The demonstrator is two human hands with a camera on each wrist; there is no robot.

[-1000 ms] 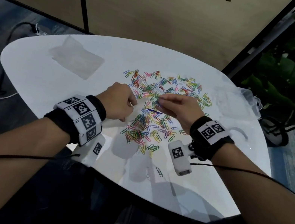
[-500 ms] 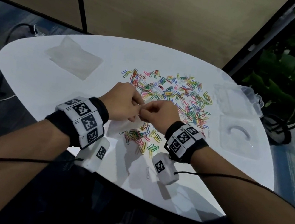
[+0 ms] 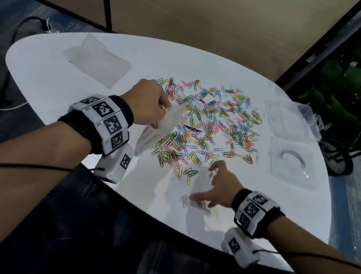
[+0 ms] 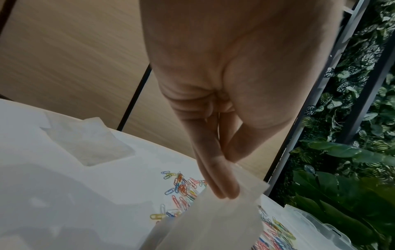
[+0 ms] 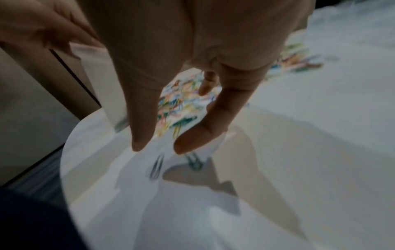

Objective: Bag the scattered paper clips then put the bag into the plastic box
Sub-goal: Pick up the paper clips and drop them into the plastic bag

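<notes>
Left hand [image 3: 148, 103] pinches a clear bag [image 3: 164, 126] upright; right hand [image 3: 216, 186], fingers spread and holding nothing, reaches over two stray paper clips [image 3: 187, 201] beneath its fingertips.

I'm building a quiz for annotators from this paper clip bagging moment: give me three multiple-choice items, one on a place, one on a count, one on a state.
1. Where does the spare flat bag lie?
A. far left of the table
B. on the clip pile
C. inside the plastic box

2. How many stray clips lie right at the right hand?
A. none
B. two
C. ten

3. What is the left hand doing?
A. resting flat
B. pinching a clear bag
C. holding the lid

Answers: 1 A, it lies apart from the pile; 2 B, the right wrist view shows two below the fingers; 3 B, thumb and fingers pinch its edge.
</notes>
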